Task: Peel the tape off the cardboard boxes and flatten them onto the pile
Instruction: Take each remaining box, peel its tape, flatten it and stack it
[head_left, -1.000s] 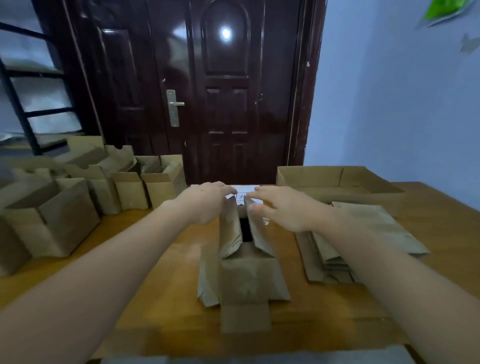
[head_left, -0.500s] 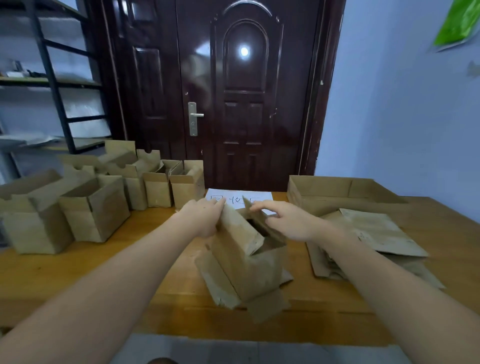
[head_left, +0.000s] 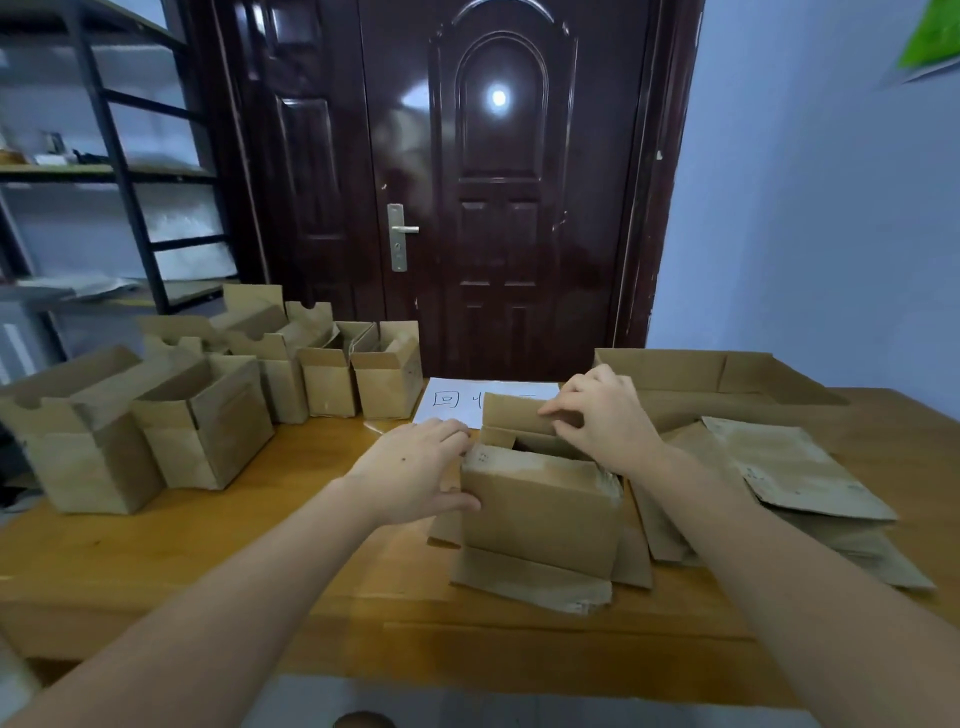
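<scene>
A small brown cardboard box (head_left: 540, 512) was seen standing upright on the wooden desk (head_left: 218, 566), near its front edge and just left of the pile of flattened boxes (head_left: 795, 478). Its top was open, a dark gap being shown between the raised flaps, and its bottom flaps were splayed flat on the desk around its base. The cardboard was worn and scuffed, with pale patches along the upper edge of the near wall and a torn, ragged look at the right top corner; whether any tape was left on it could not be told.

The left hand (head_left: 415, 473) was wrapped round the box's left upper corner, the thumb pressed on the near wall and the fingers curled over the top edge, so that its grip was clenched on the box. The far flap was pinched by the right hand (head_left: 602, 415), fingers curled over its upper edge.

A row of open cardboard boxes (head_left: 202, 415) was ranged along the left of the desk, a white sheet of paper (head_left: 467, 402) with handwritten marks lay behind the held box, and a large shallow carton (head_left: 717, 374) stood behind the pile
</scene>
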